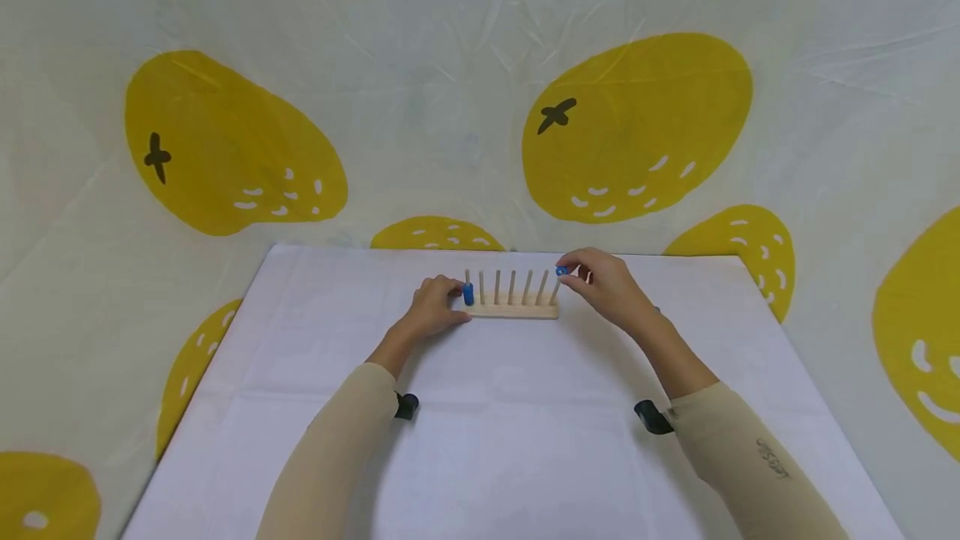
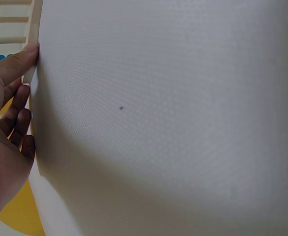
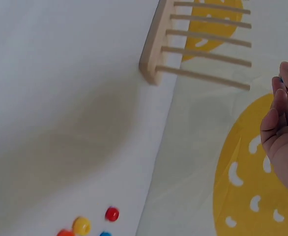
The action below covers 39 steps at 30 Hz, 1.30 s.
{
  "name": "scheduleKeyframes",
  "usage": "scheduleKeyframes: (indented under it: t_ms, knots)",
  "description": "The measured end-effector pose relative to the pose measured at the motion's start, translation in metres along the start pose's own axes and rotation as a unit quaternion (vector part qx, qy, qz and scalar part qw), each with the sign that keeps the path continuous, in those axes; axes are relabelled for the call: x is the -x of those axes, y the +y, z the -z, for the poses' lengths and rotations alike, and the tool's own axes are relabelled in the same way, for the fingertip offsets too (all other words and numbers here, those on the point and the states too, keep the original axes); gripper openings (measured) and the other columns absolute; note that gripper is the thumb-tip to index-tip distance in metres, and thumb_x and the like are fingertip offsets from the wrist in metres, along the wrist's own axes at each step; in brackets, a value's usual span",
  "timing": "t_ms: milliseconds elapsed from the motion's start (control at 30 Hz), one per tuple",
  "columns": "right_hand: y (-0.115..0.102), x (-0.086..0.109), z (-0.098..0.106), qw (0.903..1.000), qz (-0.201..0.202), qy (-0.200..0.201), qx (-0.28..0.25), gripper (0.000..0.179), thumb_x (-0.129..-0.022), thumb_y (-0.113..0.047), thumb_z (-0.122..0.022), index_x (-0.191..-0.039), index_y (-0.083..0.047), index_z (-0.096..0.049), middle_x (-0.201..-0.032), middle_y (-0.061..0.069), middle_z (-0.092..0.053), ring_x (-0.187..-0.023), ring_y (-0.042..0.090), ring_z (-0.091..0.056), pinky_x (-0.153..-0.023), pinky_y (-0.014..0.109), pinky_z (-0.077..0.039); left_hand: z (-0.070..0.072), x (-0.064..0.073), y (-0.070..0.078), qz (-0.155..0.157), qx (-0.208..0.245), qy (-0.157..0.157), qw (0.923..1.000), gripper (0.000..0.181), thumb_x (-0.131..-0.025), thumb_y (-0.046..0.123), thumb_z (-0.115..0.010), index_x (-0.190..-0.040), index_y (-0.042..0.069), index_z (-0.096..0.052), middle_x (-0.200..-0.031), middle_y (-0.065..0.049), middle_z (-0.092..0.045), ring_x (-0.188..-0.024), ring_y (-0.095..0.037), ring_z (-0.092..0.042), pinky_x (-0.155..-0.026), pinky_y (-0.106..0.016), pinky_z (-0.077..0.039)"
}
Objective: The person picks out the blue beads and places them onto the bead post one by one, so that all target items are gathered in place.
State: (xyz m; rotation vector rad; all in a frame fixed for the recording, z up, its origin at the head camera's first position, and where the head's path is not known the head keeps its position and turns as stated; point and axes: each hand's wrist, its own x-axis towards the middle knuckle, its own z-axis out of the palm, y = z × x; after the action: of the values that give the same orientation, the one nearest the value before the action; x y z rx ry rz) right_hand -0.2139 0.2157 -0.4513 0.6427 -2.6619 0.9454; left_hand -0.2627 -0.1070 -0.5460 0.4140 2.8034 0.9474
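Observation:
A wooden peg rack (image 1: pixel 513 312) with several upright pegs stands near the far edge of the table. Blue beads (image 1: pixel 468 295) are stacked on its leftmost peg; the other pegs are bare. My left hand (image 1: pixel 433 307) grips the rack's left end, its thumb against the front of the base (image 2: pixel 33 24). Between thumb and forefinger, my right hand (image 1: pixel 609 286) pinches a blue bead (image 1: pixel 561 271) by the top of the rightmost peg. In the right wrist view the fingers mostly cover that bead (image 3: pixel 281 79), just beyond the peg tips.
Loose red (image 3: pixel 112 214), yellow (image 3: pixel 81 226), orange-red (image 3: pixel 65 233) and blue (image 3: pixel 105 234) beads lie on the white table to the right of the rack, mostly hidden behind the right arm in the head view. A fruit-patterned cloth (image 1: pixel 465 107) hangs behind the table.

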Motion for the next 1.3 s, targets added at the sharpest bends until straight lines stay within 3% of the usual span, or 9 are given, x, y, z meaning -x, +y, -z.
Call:
scheduleKeyframes:
  t_ms: [333, 633, 1300]
  knots:
    - [-0.022, -0.026, -0.024, 0.9996, 0.003, -0.013, -0.024, 0.022, -0.093, -0.012, -0.076, -0.114, -0.005, -0.073, -0.104, 0.008, -0.072, -0.086, 0.020, -0.060, -0.072, 0.028, -0.052, 0.001, -0.001, 0.000, 0.003, 0.002, -0.002, 1.0000, 0.062, -0.085, 0.029, -0.087, -0.138, 0.006, -0.064, -0.127, -0.008, -0.065, -0.124, -0.030, -0.052, -0.114, -0.050, -0.036]
    - [-0.034, -0.048, -0.043, 0.9980, -0.001, -0.060, -0.022, 0.024, -0.096, -0.013, -0.074, -0.118, -0.005, -0.073, -0.111, 0.008, -0.070, -0.092, 0.022, -0.062, -0.083, 0.038, -0.058, -0.003, -0.003, -0.001, 0.004, -0.004, -0.009, 0.9999, 0.063, -0.085, 0.029, -0.087, -0.139, 0.006, -0.063, -0.127, -0.007, -0.064, -0.122, -0.028, -0.052, -0.113, -0.048, -0.038]
    - [-0.058, -0.080, -0.075, 0.9937, 0.015, -0.106, -0.033, 0.022, -0.099, -0.014, -0.071, -0.118, -0.005, -0.071, -0.113, 0.009, -0.072, -0.095, 0.023, -0.064, -0.085, 0.033, -0.057, 0.000, -0.002, -0.001, -0.003, -0.008, 0.000, 1.0000, 0.060, -0.084, 0.030, -0.087, -0.135, 0.005, -0.066, -0.124, -0.008, -0.066, -0.121, -0.030, -0.053, -0.111, -0.051, -0.037]
